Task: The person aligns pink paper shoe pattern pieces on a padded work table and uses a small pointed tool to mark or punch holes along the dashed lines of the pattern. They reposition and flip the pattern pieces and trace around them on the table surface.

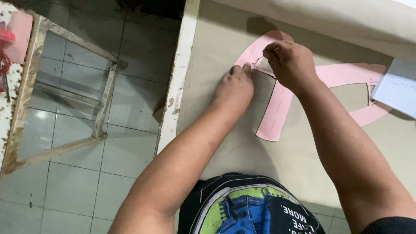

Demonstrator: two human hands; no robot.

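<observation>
Pink card pattern pieces [277, 110], cut in curved bands, lie flat on the grey-beige desk [216, 56], near its far side. On the upper curve, the left hand [236, 86] presses down with fingers [240, 69] curled against the card's edge. Just beside it, the right hand [290, 63] pinches a thin, pen-like tool [258, 60] whose tip meets the card. A white lined paper [398, 89] overlaps the pattern's right end. Left of the desk, a worn wooden frame [65, 99] stands on the tiled floor [130, 99].
</observation>
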